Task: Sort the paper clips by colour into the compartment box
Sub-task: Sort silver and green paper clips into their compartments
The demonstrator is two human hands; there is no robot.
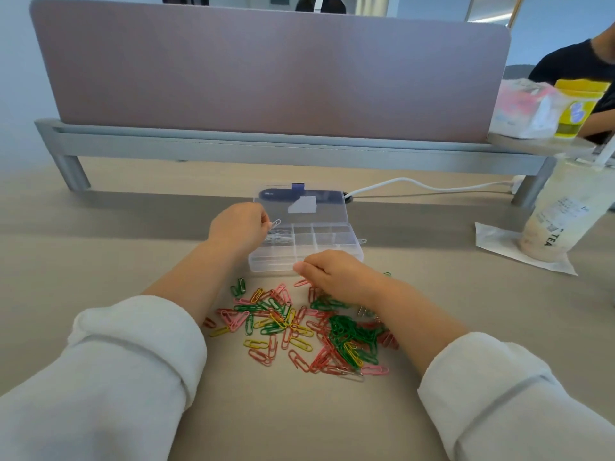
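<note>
A clear compartment box (336, 239) lies open on the desk, its lid folded back. My left hand (239, 227) holds a white paper clip (275, 223) over the box's left compartment, where several white clips (278, 237) lie. My right hand (332, 272) rests at the box's front edge, fingers curled down over the top of the pile; whether it grips a clip is hidden. A loose pile of red, pink, green and yellow paper clips (299, 327) spreads between my forearms in front of the box.
A desk divider on a grey metal frame (266, 151) stands behind the box. A white cable (416, 185) runs behind the lid. A plastic tea cup (562, 214) stands on a napkin at the right. Another person's arm is at the far right.
</note>
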